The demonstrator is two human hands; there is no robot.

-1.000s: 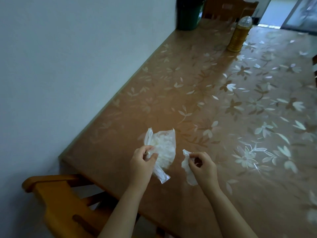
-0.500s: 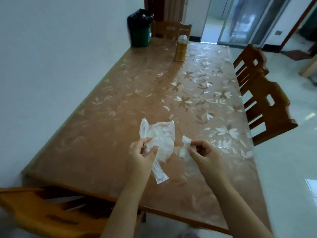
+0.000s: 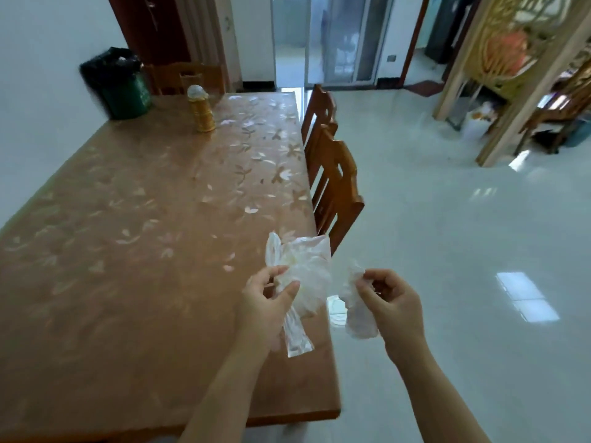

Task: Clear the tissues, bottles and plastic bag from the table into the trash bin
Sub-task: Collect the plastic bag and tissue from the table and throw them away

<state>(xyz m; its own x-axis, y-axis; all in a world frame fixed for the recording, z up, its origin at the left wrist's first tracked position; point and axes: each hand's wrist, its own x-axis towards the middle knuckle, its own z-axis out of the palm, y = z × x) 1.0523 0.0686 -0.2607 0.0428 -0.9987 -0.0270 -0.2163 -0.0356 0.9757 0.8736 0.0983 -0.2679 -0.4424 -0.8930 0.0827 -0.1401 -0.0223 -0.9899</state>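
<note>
Past table edge (image 3: 323, 314) — both hands (image 3: 268, 302) grip plastic bag (image 3: 307, 273).

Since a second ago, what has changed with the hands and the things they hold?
Both hands have swung to the person's right: the left hand with its plastic bag is now at the table's right edge, and the right hand with its tissue hangs over the floor. Neither grip changed. The bottle and trash bin stayed on the table's far end.

home dining room: table (image 3: 128, 219), chairs (image 3: 335, 187)
</note>
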